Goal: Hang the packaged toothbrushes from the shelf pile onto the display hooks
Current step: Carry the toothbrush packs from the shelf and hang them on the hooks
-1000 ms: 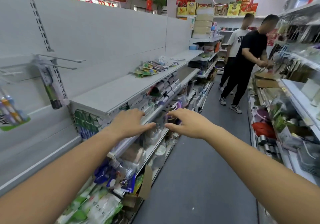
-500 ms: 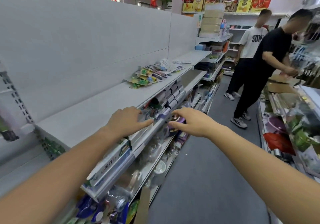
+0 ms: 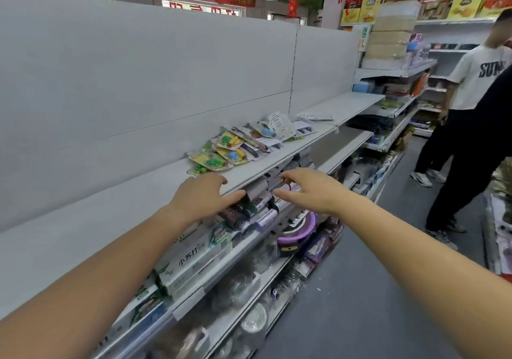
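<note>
A pile of packaged toothbrushes point(image 3: 243, 145) in yellow, green and white blister cards lies on the white top shelf point(image 3: 110, 209), ahead of both hands. My left hand point(image 3: 202, 196) is stretched forward with relaxed fingers over the shelf's front edge, a short way before the pile, holding nothing. Just to its right, my right hand point(image 3: 313, 189) reaches out open and empty past the shelf edge. No display hooks are in view.
Toothpaste boxes point(image 3: 191, 261) and dark tubes point(image 3: 255, 203) fill the shelf below. A purple basin point(image 3: 297, 229) sits lower down. Two people point(image 3: 476, 126) stand in the grey aisle at the right, beside another shelf unit point(image 3: 496, 234).
The view has swung right and moved along the aisle: the hooks on the left wall have left the frame and the toothbrush pile is much nearer. Both hands stay outstretched and empty.
</note>
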{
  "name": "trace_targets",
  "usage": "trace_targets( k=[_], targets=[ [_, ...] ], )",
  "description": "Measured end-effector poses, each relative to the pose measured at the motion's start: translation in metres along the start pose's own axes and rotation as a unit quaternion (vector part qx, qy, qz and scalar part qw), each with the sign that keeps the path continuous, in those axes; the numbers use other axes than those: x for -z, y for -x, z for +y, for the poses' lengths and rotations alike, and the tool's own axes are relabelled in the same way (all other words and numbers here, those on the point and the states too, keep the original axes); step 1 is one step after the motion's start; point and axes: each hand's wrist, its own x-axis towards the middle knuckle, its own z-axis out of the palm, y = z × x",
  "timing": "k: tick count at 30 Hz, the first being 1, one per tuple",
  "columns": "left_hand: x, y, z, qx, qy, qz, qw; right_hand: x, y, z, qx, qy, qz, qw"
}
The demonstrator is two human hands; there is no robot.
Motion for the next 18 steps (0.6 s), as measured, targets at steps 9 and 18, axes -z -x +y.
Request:
trace_targets(
  k=[9,18],
  targets=[
    [-0.011,-0.115,0.003,0.067,0.012,0.014,0.998,0.002,-0.124,0.081,0.045,-0.013,-0.009,0.999],
    [-0.024,-0.218,-0.029,0.142,0.026,0.044,0.989,0.007,-0.248,0.128,0.081,-0.026,-0.016,0.996]
  ],
)
